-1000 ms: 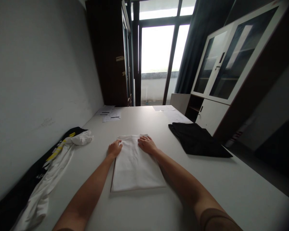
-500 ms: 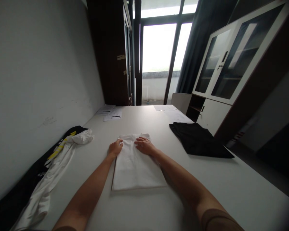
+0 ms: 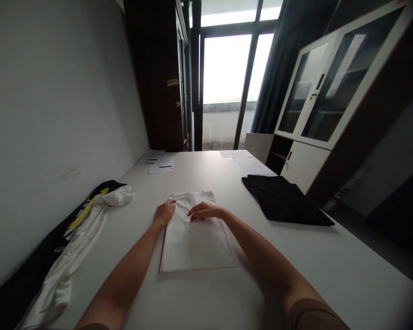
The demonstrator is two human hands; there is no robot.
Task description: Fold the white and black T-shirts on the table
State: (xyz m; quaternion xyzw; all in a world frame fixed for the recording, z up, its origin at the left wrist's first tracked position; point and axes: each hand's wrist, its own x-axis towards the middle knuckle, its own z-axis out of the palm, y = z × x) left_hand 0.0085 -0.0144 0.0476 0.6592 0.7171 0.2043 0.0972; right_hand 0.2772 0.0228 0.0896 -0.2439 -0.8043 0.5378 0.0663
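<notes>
A folded white garment [image 3: 199,250] lies flat on the table as a neat rectangle; what kind of garment it is does not show. At its upper left edge, my left hand [image 3: 165,212] is closed on the cloth, with fingers curled and thumb toward the middle. Over the upper middle of the same garment is my right hand [image 3: 206,211], palm down. Its fingers are loosely bent and apart, holding nothing, and the fingertips are close to the fabric; whether they touch it I cannot tell.
The white table [image 3: 206,174] runs toward a window. Folded black cloth [image 3: 285,199] lies on the right. White and black clothes [image 3: 86,220] are heaped along the left wall. Paper sheets [image 3: 161,163] lie at the far left, more papers [image 3: 249,162] at the far right. A cabinet [image 3: 306,158] stands beyond.
My right hand has drawn back toward me from the garment's upper edge and lifted, its fingers now more bent. My left hand has stayed in place.
</notes>
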